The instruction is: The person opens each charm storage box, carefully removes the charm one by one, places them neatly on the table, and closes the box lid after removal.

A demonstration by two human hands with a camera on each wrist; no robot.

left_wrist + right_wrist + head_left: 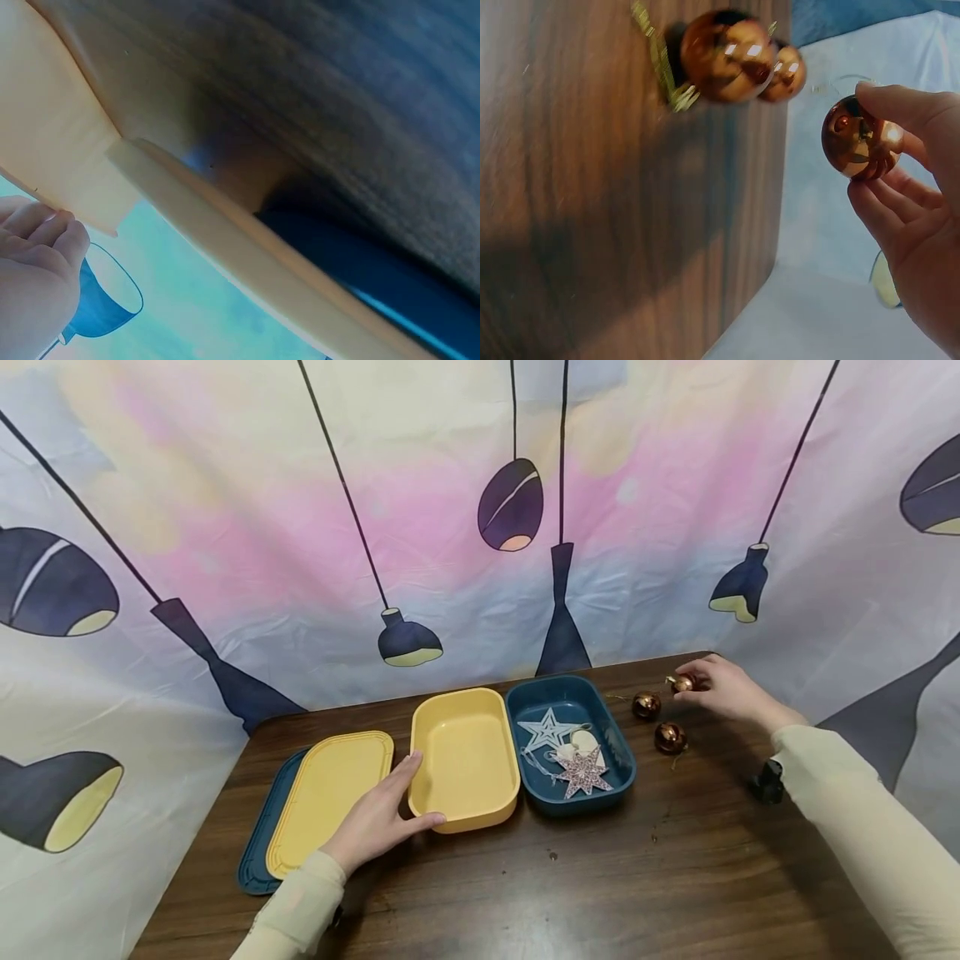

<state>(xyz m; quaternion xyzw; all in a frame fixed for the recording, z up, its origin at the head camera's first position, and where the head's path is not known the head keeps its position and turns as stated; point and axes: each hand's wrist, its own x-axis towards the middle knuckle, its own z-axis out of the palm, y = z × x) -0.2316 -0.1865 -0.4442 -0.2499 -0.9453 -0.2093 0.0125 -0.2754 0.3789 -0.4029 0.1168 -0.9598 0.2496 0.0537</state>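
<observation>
And there it is: your right hand (726, 692) has a copper bauble (856, 142) pinched, thumb on one side, fingertips on the other, out by the far right corner of the table (585, 893). Whether the bauble is clear of the wood, I cannot tell. That shell looks slick, so a light or off-centre pinch could squirt it loose, and with the edge this near it could well roll off.

Two more lie close by, the middle bauble (646, 705) and the near bauble (671, 737), both loose. Mind your knuckles and that right sleeve (832, 777): one brush would likely set either rolling. A gold cord (658, 56) lies by the near bauble, and a snag there could drag it along.

Over to your left hand (378, 810), no clench at all: thumb and fingers spread, touching the yellow box (461, 752) at its left side and near corner. Lean too hard and the box, light by its looks, could skid into the blue box (621, 747) just beside it. Inside that one, a white star (550, 729) and a pink star (582, 771) lie close together; a hard knock could shift or scratch them.
</observation>
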